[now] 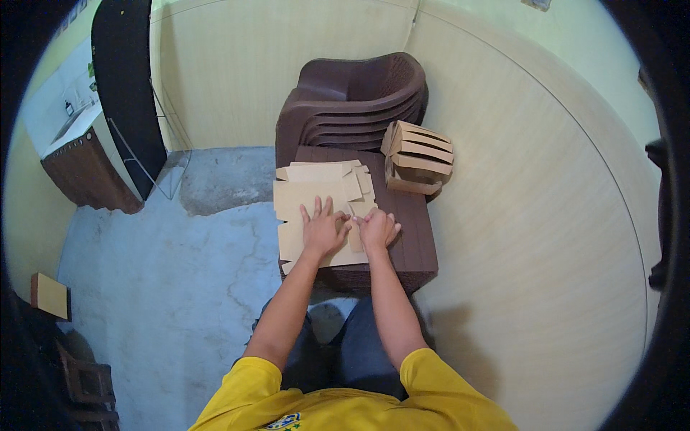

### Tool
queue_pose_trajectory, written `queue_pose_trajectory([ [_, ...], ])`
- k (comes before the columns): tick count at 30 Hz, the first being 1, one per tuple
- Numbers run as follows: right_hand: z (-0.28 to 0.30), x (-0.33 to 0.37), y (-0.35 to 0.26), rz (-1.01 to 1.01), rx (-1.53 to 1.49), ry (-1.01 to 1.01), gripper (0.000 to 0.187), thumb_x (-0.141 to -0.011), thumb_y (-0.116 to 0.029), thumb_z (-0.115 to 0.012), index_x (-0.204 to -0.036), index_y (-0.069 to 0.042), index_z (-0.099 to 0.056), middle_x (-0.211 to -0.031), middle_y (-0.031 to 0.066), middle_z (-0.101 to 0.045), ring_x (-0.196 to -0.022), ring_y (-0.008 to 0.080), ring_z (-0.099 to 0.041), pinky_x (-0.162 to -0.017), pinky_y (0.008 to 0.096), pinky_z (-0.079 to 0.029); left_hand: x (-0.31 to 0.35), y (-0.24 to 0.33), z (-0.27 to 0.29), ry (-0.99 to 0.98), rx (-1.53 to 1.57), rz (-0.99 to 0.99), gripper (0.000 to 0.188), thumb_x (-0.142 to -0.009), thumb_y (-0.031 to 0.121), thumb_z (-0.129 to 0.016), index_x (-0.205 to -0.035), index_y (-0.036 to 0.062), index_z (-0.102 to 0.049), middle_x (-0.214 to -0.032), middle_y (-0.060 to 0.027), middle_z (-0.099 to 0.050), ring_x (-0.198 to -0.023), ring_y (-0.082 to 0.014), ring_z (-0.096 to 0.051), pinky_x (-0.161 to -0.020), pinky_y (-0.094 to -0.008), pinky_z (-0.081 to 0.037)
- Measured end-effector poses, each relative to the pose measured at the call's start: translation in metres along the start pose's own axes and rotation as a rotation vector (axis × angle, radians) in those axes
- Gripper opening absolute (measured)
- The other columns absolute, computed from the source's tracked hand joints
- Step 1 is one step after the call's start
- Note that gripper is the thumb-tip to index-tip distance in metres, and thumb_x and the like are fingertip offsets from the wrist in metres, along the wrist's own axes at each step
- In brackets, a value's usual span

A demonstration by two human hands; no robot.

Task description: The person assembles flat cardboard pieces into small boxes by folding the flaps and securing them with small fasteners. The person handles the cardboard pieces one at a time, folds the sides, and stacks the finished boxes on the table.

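A flat, die-cut cardboard box blank (292, 195) lies on the brown table, with notched tabs along its edges. My left hand (325, 232) rests on the middle of the blank, palm down and fingers spread. To its right, my right hand (376, 228) has its fingers curled at a narrow cardboard flap (357, 243) along the blank's right side. The right thumb points left at the crease, close to the left thumb. Part of the flap is hidden under the right hand.
Folded cardboard boxes (420, 154) are stacked at the table's far right corner. Behind the brown table (410, 237) stands a stack of brown plastic chairs (352, 100). A pale curved wall (532, 215) runs along the right. At far left is a sink cabinet (93, 169).
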State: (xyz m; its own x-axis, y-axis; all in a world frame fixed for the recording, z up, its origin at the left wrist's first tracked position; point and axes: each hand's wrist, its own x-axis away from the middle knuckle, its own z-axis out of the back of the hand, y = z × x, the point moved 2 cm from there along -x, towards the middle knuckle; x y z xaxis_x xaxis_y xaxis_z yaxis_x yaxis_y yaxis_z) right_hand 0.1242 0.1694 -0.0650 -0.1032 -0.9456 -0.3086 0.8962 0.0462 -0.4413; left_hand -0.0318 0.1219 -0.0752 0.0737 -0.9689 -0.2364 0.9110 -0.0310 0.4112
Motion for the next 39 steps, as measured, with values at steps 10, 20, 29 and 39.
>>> queue_pose_trajectory([
  [10, 0.044, 0.071, 0.032, -0.017, -0.02, -0.122, 0.033, -0.078, -0.041, -0.094, -0.077, -0.014, -0.074, -0.086, 0.0041, -0.076, -0.095, 0.0306, -0.064, -0.089, 0.0474, -0.04, -0.002, 0.005, -0.003, -0.019, -0.032, 0.038, 0.037, -0.101, 0.055, -0.062, -0.129, 0.0342, -0.077, -0.173, -0.0157, -0.04, -0.164, -0.0434, -0.023, -0.127, -0.0769, -0.006],
  [20, -0.001, -0.006, 0.0, -0.016, 0.049, -0.085, 0.031, -0.08, -0.041, -0.093, -0.087, -0.015, -0.078, -0.092, 0.0043, -0.079, -0.103, 0.0302, -0.068, -0.093, 0.0481, -0.042, -0.006, -0.002, -0.006, -0.059, -0.048, -0.005, 0.041, -0.102, 0.059, -0.059, -0.131, 0.0346, -0.075, -0.174, -0.0151, -0.038, -0.165, -0.0418, -0.023, -0.127, -0.0775, -0.006],
  [29, 0.033, 0.018, 0.023, -0.061, -0.049, -0.211, 0.039, -0.081, -0.044, -0.091, -0.087, -0.009, -0.075, -0.092, 0.012, -0.078, -0.094, 0.0378, -0.075, -0.081, 0.0525, -0.056, 0.0, 0.002, -0.002, -0.02, -0.008, 0.029, 0.041, -0.103, 0.058, -0.058, -0.132, 0.0342, -0.075, -0.174, -0.0147, -0.038, -0.165, -0.0403, -0.023, -0.128, -0.0744, -0.004],
  [39, 0.066, 0.062, 0.046, -0.124, -0.141, -0.206, 0.04, -0.082, -0.042, -0.091, -0.097, -0.006, -0.08, -0.099, 0.0179, -0.079, -0.096, 0.0406, -0.076, -0.083, 0.0525, -0.06, -0.011, 0.018, 0.006, -0.068, -0.051, 0.175, 0.053, -0.102, 0.058, -0.058, -0.146, 0.03, -0.068, -0.173, -0.0187, -0.039, -0.165, -0.0381, -0.023, -0.131, -0.0678, -0.002],
])
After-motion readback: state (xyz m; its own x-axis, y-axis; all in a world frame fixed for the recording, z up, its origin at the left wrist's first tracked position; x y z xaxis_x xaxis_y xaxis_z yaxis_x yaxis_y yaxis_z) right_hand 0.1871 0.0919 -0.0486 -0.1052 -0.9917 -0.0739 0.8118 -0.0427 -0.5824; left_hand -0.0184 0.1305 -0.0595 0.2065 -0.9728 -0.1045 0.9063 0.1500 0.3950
